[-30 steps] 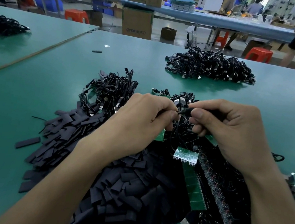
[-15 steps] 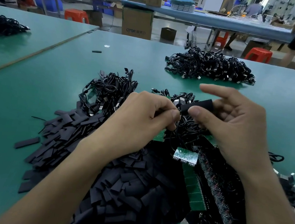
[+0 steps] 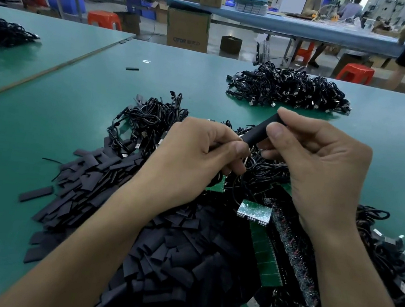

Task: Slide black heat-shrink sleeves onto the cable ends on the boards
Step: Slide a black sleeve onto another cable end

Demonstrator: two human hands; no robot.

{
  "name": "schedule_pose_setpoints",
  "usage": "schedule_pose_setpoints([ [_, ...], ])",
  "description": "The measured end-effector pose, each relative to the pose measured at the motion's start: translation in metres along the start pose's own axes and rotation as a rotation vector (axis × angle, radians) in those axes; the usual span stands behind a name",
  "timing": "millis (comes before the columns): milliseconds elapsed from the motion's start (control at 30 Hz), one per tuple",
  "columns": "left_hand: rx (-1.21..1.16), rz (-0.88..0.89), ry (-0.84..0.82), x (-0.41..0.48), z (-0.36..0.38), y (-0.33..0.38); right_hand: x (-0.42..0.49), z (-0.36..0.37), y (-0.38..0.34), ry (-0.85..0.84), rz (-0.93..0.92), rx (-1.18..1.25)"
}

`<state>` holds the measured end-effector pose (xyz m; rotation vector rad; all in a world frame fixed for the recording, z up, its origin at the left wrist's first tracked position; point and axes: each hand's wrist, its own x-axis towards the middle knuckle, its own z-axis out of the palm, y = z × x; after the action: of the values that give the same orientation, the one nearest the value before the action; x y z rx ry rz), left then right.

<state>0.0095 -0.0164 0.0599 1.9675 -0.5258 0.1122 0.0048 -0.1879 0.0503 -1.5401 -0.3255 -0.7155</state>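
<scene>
Your right hand [image 3: 322, 168] has swung the heat-shrink sleeve [image 3: 260, 132] up from nearly level half a second ago. It now slants, its far end raised toward 1 o'clock, and the forefinger that stuck out straight has curled in behind it. That hand is grasping the sleeve between thumb and fingers near its upper end.

Your left hand [image 3: 195, 162] sits just beside it at 9 o'clock with the fingers curled. Its thumb and forefinger are pinched on a thin black cable [image 3: 248, 162] right at the sleeve's lower mouth. The cable's tip is hidden, so you cannot tell how far it has gone in.

Below your wrists, from 6 to 8 o'clock, lies the heap of loose sleeves [image 3: 159, 250]. Green circuit boards [image 3: 265, 258] run from the centre toward 5 o'clock, and one small board [image 3: 254, 210] is tilted on top.

A tangle of cables [image 3: 146, 121] sits at 10 o'clock, touching the heap. A separate cable pile [image 3: 288, 90] rests well apart at 1 o'clock on the green table [image 3: 48, 109].
</scene>
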Motion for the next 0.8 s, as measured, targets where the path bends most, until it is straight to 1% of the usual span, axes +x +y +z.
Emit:
schedule_pose_setpoints([
  [200, -0.025, 0.004, 0.019, 0.0, 0.001, 0.0001, -0.0003, 0.0018, 0.0001, -0.024, -0.007, 0.022],
  [400, -0.018, 0.002, 0.024, 0.0001, 0.0005, -0.0005, -0.0018, 0.0019, -0.0013, -0.006, 0.026, 0.025],
  [467, -0.01, 0.011, 0.008, -0.0004, 0.0005, 0.0005, -0.0022, 0.0019, -0.0029, -0.048, 0.027, -0.017],
  [567, 0.017, 0.042, -0.02, -0.0019, -0.0005, 0.0023, -0.003, 0.003, -0.0044, -0.179, 0.047, -0.076],
  [600, 0.03, 0.042, -0.022, -0.0019, -0.0009, 0.0022, -0.0028, 0.0034, -0.0049, -0.188, 0.06, -0.075],
  [733, 0.109, 0.016, 0.006, 0.0012, -0.0053, -0.0018, -0.0008, 0.0015, -0.0029, -0.054, 0.148, -0.005],
  [800, 0.132, 0.009, 0.01, 0.0022, -0.0074, -0.003, -0.0022, 0.0035, -0.0014, -0.027, 0.182, 0.017],
])
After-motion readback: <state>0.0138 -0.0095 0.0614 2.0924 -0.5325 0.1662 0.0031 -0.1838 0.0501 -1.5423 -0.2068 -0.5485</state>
